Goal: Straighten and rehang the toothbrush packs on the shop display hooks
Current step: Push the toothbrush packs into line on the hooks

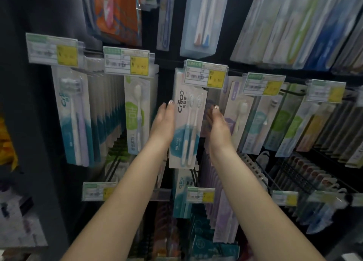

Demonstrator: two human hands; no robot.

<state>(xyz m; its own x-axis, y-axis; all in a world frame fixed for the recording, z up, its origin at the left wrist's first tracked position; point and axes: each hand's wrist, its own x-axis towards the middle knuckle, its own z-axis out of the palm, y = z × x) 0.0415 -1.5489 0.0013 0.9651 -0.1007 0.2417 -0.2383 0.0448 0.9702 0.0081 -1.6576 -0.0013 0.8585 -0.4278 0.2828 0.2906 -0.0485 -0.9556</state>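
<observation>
A white and teal toothbrush pack (187,127) with two brushes hangs at the front of a row on the middle display hook, under a price tag (205,73). My left hand (164,121) lies flat against the pack's left edge, fingers straight. Fingers straight, my right hand (217,121) is at the pack's right edge, reaching in beside the packs behind it. Both forearms stretch up from the bottom of the view.
Neighbouring hooks carry rows of packs: teal and purple ones (73,121) at left, a green-labelled row (137,113), pink and green rows (282,123) at right. Larger packs (202,19) hang above. More rows and price tags (200,195) sit below.
</observation>
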